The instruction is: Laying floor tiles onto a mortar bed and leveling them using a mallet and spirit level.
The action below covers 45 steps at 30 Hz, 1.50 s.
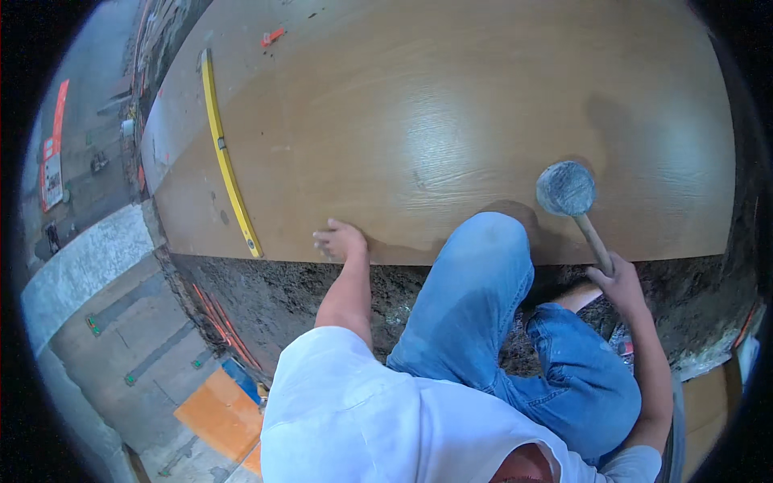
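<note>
The mallet (pixel 568 190) is hovering over the right part of the big wood-look panel (pixel 451 105), head far, handle running back and right toward the near edge; the right hand (pixel 618 278) is wrapping tight around the handle's end. The left hand (pixel 340 240) is lying flat on the panel's near edge, fingers spread, holding nothing, so it's well left of the mallet; a knee (pixel 487 241) is sitting between them; a yellow level (pixel 225 157) is lying further left.

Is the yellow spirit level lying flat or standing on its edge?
Lying flat: the yellow spirit level rests lengthwise on the wood-look tile, near its left edge.
</note>
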{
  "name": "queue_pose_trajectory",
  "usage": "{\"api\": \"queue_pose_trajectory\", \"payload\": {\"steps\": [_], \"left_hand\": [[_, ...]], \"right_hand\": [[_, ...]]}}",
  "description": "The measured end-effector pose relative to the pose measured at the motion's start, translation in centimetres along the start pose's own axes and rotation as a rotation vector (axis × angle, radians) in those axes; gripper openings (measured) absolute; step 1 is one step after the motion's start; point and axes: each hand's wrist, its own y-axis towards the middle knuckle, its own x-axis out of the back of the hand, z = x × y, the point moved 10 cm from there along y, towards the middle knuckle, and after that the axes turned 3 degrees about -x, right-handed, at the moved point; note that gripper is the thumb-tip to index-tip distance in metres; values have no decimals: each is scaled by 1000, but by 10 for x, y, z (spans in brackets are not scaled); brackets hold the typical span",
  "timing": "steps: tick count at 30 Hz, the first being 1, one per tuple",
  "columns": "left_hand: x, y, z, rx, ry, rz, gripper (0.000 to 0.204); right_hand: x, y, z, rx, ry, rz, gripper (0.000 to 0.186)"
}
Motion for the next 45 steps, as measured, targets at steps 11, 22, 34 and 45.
{"api": "queue_pose_trajectory", "payload": {"steps": [11,22,34,45], "left_hand": [[-65,-326,-481,-1631,108,96,77],[-61,-355,-673,-1477,48,-1,76],[-51,-359,-667,-1492,-5,-27,71],[-52,-358,-667,-1499,-19,-33,68]], "right_hand": [[-59,42,17,35,506,33,48],[23,0,-118,-401,1046,-392,51],[129,47,-148,-267,1361,-624,58],[195,86,-153,-119,1521,-817,54]]}}
